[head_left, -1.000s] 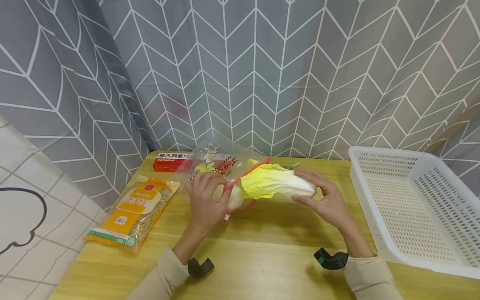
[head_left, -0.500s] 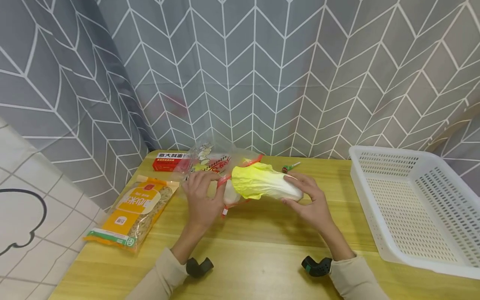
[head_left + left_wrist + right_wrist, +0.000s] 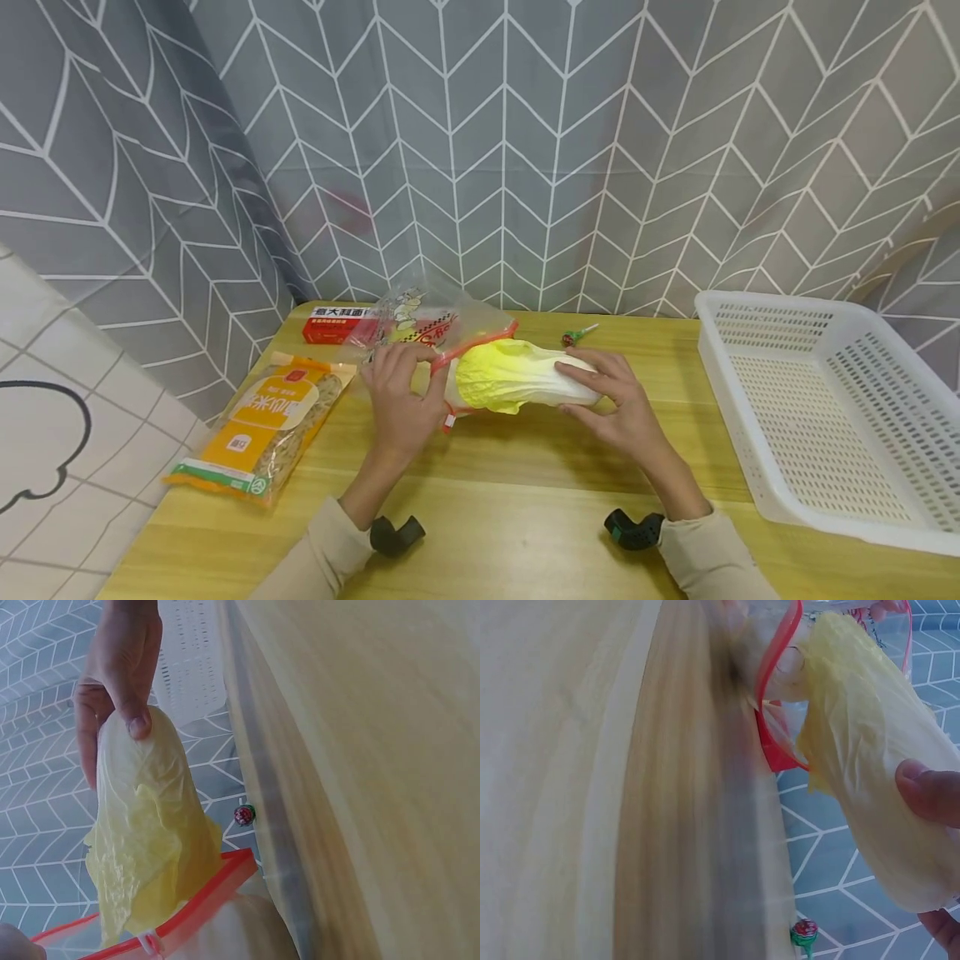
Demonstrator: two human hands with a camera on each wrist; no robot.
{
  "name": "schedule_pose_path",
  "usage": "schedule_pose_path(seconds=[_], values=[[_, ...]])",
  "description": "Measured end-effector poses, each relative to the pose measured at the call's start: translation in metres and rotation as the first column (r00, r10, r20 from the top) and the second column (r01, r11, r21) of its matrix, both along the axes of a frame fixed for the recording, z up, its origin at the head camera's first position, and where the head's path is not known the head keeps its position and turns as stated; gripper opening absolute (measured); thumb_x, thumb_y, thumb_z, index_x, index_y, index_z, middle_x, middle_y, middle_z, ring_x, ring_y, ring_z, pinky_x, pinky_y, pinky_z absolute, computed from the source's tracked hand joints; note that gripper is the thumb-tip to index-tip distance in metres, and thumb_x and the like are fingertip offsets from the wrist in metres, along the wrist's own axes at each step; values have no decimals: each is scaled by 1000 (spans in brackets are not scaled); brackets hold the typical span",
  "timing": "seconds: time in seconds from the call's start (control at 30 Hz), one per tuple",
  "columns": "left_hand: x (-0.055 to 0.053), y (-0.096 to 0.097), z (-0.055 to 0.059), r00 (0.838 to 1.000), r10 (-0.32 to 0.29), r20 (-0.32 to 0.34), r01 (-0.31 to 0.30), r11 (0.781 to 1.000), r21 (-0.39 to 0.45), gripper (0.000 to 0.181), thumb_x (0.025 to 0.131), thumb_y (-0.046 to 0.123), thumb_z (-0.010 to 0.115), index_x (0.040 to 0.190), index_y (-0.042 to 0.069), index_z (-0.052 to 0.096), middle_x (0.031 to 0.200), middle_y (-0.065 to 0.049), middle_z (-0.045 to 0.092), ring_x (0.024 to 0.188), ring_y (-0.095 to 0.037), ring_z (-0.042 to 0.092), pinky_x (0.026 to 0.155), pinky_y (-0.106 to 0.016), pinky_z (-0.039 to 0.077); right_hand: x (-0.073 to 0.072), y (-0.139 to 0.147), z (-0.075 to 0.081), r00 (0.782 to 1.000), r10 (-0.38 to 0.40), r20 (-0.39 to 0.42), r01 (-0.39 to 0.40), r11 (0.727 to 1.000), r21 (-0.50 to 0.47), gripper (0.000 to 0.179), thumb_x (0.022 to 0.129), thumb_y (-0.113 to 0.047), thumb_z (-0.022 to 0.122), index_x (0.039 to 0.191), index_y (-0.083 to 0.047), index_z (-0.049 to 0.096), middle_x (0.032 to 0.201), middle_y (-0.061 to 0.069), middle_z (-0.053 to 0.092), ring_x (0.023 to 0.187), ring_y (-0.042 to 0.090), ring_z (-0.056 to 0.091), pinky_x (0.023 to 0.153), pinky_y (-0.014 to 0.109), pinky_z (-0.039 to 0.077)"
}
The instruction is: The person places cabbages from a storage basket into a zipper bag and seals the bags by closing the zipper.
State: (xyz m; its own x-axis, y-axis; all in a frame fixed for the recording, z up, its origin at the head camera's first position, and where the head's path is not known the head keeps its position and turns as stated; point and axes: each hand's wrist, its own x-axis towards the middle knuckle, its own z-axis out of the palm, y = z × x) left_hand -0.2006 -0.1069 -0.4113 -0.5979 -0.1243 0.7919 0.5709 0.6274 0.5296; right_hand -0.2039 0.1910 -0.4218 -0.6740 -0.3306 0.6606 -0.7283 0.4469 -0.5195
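Note:
A napa cabbage (image 3: 517, 375) with yellow leaves and a white base lies level in my right hand (image 3: 618, 400), thumb on one side and fingers on the other. Its leafy end is at the mouth of a clear zip bag (image 3: 480, 321) edged in red. My left hand (image 3: 401, 392) pinches the bag's red edge at the near left side. In the right wrist view, a pale rounded thing (image 3: 787, 671) shows inside the bag, beside the leaves. The left wrist view shows the red rim (image 3: 202, 907) just below the cabbage leaves (image 3: 150, 855).
An orange bag of dry food (image 3: 270, 425) lies on the left of the wooden table (image 3: 517, 533). A red and white box (image 3: 330, 327) sits behind the zip bag, partly covered. A lollipop (image 3: 573, 337) lies at the back. On the right stands a white plastic basket (image 3: 738, 425).
My right hand has brought the cabbage leftward, its leaves now at the bag's mouth and covering more of the pale thing. The left hand keeps its pinch on the bag, shifting only slightly.

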Motion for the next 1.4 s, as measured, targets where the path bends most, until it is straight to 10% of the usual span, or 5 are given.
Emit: schedule_pose_path(seconds=[0.2,0.5,0.83,1.13,1.4], values=[[1,-1,-1,1000,-9,3,9,1000,-5,9,87,14,75,90,8,68,96,-9,71,100,-30,55,89,-49,26,1,-3,1,1000,-16,1,16,999,29,59,72,-4,90,127,-15,72,138,13,63,125,28,52,105,32,39],[2,4,0,1000,-21,8,21,1000,-16,10,85,10,76,92,7,70,98,-11,71,102,-31,55,91,-51,28,10,-27,-4,982,-112,150,146,962,-232,58,71,2,89,126,-8,72,131,12,67,125,16,54,102,14,39],[0,5,-6,999,-31,-11,31,999,-27,8,83,7,75,88,8,69,96,-9,71,99,-30,56,91,-51,28,8,-38,-20,985,-172,-20,169,980,-107,61,70,-5,91,127,-13,72,133,15,66,118,32,55,97,25,42],[1,10,-9,998,-49,-31,48,998,-36,8,83,5,76,87,8,70,98,-10,70,100,-30,55,91,-51,28,6,-55,-6,906,-112,407,242,928,-283,54,76,-12,90,127,-14,73,129,7,69,111,15,61,82,20,50],[-1,10,-8,995,-30,-91,27,999,-41,7,83,4,77,85,7,70,96,-9,70,99,-30,56,86,-49,28,7,-68,-2,964,-211,163,230,967,-106,55,73,-13,92,125,-12,74,125,13,69,111,29,59,88,36,47]])
